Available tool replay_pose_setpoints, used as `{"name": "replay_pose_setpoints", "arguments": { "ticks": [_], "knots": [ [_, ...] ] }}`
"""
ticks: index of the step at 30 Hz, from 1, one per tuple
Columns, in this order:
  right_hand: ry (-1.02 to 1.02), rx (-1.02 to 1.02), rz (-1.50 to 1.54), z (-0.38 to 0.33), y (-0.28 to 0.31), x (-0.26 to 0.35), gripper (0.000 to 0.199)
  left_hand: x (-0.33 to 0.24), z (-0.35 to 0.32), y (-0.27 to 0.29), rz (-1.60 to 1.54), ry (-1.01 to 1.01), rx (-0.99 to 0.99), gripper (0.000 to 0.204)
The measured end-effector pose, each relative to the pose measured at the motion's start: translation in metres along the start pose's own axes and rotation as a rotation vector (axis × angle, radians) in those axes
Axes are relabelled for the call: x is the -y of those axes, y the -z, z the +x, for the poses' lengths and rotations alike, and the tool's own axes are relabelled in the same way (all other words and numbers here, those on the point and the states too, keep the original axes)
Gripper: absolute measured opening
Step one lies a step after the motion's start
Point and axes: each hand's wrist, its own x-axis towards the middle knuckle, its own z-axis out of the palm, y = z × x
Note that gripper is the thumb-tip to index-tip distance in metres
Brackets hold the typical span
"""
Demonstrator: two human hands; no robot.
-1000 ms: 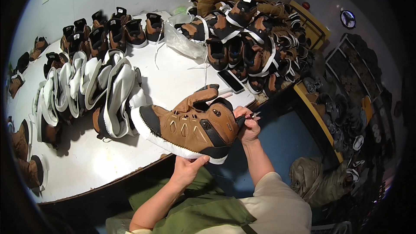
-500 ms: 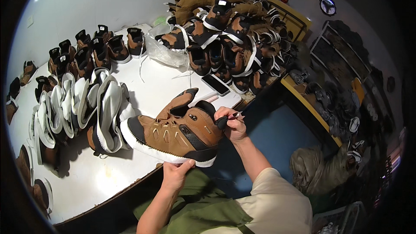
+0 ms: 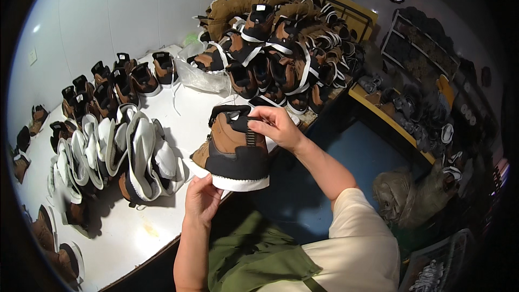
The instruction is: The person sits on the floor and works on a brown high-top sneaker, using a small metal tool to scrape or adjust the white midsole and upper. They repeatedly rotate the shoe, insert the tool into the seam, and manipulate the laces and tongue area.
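Note:
A brown and black high-top shoe upper [image 3: 238, 157] with a white bottom edge is held up over the table's near edge, its black heel turned toward me. My left hand [image 3: 203, 197] grips the white edge low on its left side, thumb on the outside. At the top, my right hand [image 3: 274, 126] pinches the collar beside the ribbed heel strip. Whether a small tool is still in the right hand cannot be seen. Left of the shoe upper, several uppers [image 3: 141, 154] lie in a row on their sides, white stitched undersides showing.
On the white table [image 3: 130, 238], more uppers [image 3: 127, 84] stand at the back left. A tall pile of uppers [image 3: 270, 54] and a clear plastic bag [image 3: 203, 75] occupy the back. Yellow-edged shelving [image 3: 397, 124] with grey shoes is to the right, above a blue floor [image 3: 303, 184].
The shoe upper has turned from its side to heel-toward-me. My right hand has moved up and left onto the collar; the small dark tool it held is no longer visible.

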Motion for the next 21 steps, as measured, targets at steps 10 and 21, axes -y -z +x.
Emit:
{"name": "replay_pose_setpoints", "arguments": {
  "ticks": [10, 21],
  "knots": [
    [0.080, -0.021, -0.659, 0.112, -0.035, 0.020, 0.038, -0.003, -0.003, -0.009, -0.118, -0.112, 0.167, 0.060],
    [0.042, 0.124, -0.911, 0.157, -0.079, 0.027, 0.042, -0.022, -0.006, -0.015, 0.115, -0.247, -0.082, 0.019]
  ]
}}
